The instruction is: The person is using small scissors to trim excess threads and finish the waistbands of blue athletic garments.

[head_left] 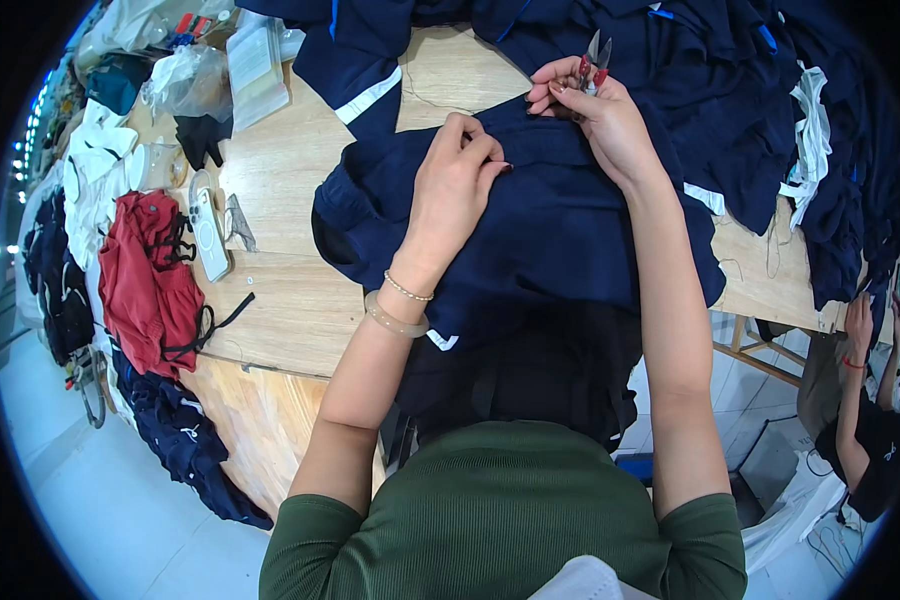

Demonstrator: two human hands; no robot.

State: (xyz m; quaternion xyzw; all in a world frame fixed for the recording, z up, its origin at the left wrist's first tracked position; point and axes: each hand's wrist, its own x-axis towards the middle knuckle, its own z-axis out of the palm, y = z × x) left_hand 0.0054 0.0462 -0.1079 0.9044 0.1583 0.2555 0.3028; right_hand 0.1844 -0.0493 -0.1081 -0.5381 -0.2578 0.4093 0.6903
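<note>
Worked navy garment [560, 200]: lies bunched on the near edge of the desk [280, 205], directly in front of the person, under both hands.

Left hand [455, 182]: grip pinches the garment's cloth near its upper edge. Right hand [612, 118]: grip is wrapped on red-handled snips [592, 70], blades pointing away from the body; thumb and forefinger meet near the cloth, but cannot tell whether they pinch a thread.

Risks (judged): a wrist turn could swing the bare points into the navy pile [710, 100] just beyond and nick it. Dark cloth on dark cloth could hide a fold, so a second layer gets cut. Sharing fingers between snips and pinch could let the snips slip.

Count: hands, 2; snips, 1; worked garment, 1; bracelets [398, 318] on the left wrist, 2; phone [210, 237], 1; red garment [150, 275], 1. Pile: pieces overlap, uncountable.
</note>
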